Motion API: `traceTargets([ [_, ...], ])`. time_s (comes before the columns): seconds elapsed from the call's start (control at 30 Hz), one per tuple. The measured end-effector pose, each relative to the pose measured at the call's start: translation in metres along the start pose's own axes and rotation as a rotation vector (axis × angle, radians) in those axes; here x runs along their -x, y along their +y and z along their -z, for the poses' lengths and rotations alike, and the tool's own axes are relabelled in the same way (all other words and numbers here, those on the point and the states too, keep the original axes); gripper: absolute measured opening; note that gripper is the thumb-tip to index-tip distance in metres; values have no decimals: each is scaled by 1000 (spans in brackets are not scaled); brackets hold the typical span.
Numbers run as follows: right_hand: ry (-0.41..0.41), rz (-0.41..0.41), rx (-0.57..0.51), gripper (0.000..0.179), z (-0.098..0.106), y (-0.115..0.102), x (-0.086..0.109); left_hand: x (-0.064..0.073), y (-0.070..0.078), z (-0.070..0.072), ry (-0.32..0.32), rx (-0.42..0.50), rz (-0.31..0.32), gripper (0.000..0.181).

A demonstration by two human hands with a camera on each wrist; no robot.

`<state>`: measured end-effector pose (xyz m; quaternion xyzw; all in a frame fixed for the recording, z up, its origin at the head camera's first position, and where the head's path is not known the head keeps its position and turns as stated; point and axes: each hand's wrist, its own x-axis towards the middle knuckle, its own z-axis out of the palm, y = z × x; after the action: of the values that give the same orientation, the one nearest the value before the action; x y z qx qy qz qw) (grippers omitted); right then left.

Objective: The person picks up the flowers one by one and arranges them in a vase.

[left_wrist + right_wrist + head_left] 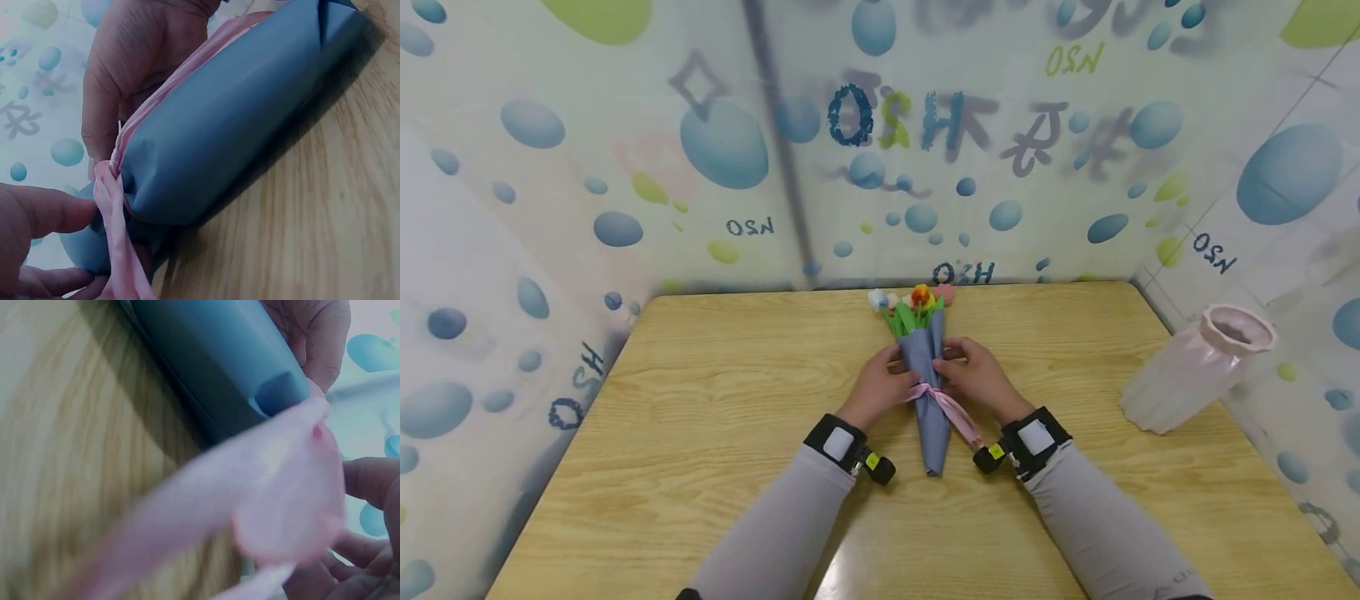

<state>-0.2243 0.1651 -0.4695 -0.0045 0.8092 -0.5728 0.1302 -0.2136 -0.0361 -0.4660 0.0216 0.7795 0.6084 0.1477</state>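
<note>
A small bouquet (926, 367) wrapped in blue-grey paper lies on the wooden table, its several flowers (917, 297) and green leaves pointing away from me. Around its middle runs a tied pink ribbon (951, 408), whose ends trail to the right. From the left side my left hand (880, 387) holds the wrap near the ribbon; its thumb (69, 212) lies against the paper. On the opposite side my right hand (983, 379) holds the wrap with thumb and fingers. In the right wrist view, a ribbon loop (287, 494) partly covers the right hand (369, 550).
A pinkish-white ceramic vase (1195, 367) stands near the right edge of the wooden table (715, 450). Patterned sheets (1022, 208) with blue and green spots rise behind the table and along both sides.
</note>
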Motion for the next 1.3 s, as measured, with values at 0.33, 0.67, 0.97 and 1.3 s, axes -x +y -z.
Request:
traceTargets([
  [0.33, -18, 34, -18, 55, -17, -3, 3, 10, -9, 14, 21, 48, -14, 68],
  [0.67, -9, 32, -44, 53, -28, -3, 3, 17, -12, 23, 15, 15, -2, 65],
  [0.97, -9, 53, -56, 53, -34, -4, 6, 21, -11, 29, 15, 10, 12, 67],
  [1.3, -33, 88, -73, 54, -36, -6, 8, 22, -11, 33, -2, 33, 18, 67],
])
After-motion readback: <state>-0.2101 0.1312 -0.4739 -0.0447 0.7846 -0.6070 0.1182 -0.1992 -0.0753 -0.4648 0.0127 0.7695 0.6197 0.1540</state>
